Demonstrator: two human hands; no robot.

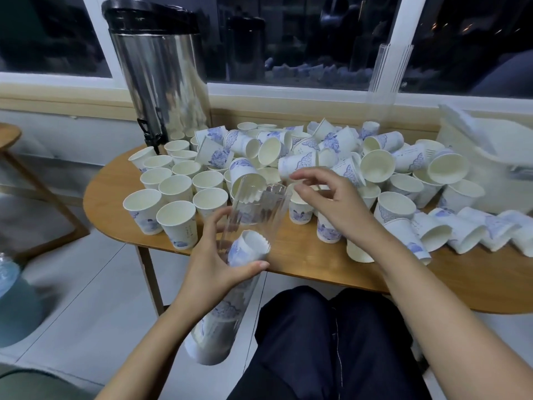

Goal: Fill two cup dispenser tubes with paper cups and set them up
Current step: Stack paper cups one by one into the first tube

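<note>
1. Gripped round its middle by left hand (213, 267): clear ribbed plastic tube (259, 206), tilted across the near edge of the surface (302, 261), with nested cup stack (248, 249) inside.
2. Poised over loose paper cups (317, 151): right hand (326, 197), fingers relaxed, holding nothing.
3. Rounded wooden top crowded with upright and toppled cups; bare strip along near edge only.
4. At back: smooth steel urn (161, 82) left, second tube (386, 82) upright right.
</note>
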